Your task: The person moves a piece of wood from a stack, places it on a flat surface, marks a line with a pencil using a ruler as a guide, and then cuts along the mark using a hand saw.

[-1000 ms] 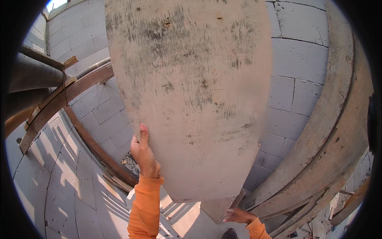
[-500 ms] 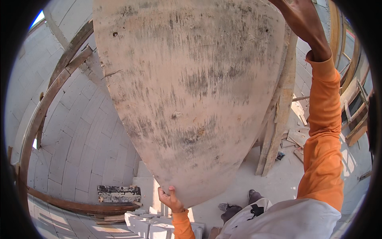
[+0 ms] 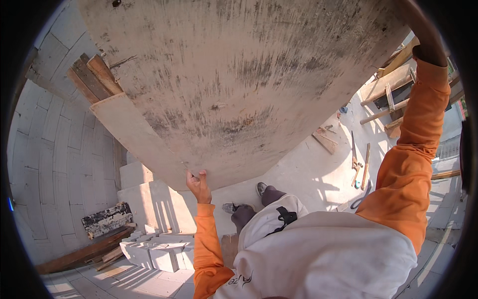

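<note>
While I have the left hand (image 3: pixel 199 189) at the lower left of a large, pale wooden panel streaked with dark marks (image 3: pixel 239 94), its fingers are grasping the panel's edge, thumb pointing up. The panel spans the upper middle of my view, in front of the body, its lower edge just beyond the two dark shoes (image 3: pixel 261 189); I cannot tell whether it touches the pale floor (image 3: pixel 294 184). I see the long orange right sleeve (image 3: pixel 406 149) raised toward the panel's upper right part, but the right hand lies past the upper rim of my view, so I cannot tell what its fingers hold.

By the panel's left edge I make out a narrower pale board (image 3: pixel 127 127) and short brown planks (image 3: pixel 94 77). Farther left stands a grey block wall (image 3: pixel 55 164), with a black-and-white mottled rectangular slab (image 3: pixel 107 220) near its foot and a group of pale, squared blocks (image 3: pixel 154 254) nearer me. Out on the floor to the right lie a small flat piece of wood (image 3: pixel 324 143), a long thin wooden stick (image 3: pixel 366 167) and, beside it, a slim dark tapering blade (image 3: pixel 353 144).
</note>
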The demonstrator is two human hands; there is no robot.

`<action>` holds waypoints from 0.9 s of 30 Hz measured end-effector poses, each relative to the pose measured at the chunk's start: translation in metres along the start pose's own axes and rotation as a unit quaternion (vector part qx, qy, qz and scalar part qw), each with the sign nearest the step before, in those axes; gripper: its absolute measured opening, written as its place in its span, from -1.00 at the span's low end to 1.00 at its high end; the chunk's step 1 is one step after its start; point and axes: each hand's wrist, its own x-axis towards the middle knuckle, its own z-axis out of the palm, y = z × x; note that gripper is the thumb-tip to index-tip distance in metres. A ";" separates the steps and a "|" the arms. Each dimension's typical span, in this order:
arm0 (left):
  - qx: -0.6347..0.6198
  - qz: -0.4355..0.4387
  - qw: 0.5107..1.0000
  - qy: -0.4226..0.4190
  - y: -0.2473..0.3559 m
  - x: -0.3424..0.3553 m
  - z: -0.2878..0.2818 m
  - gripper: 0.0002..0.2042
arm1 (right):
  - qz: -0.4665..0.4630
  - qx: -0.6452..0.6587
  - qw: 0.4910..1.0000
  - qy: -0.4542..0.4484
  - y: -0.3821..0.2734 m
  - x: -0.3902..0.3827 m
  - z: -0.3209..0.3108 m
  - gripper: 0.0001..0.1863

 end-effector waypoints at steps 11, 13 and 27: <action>0.403 -0.183 0.896 0.035 -0.189 -0.058 -0.007 -0.26 | 0.025 -0.098 0.994 -0.038 0.026 -0.165 0.157 -0.39; 0.337 -0.228 0.912 0.047 -0.223 -0.091 -0.057 -0.30 | -0.012 -0.121 0.992 -0.039 0.037 -0.185 0.185 -0.36; 0.198 -0.566 0.751 0.277 -0.185 -0.353 -0.221 -0.63 | 0.003 -0.098 0.986 -0.137 0.172 -0.266 0.351 -0.29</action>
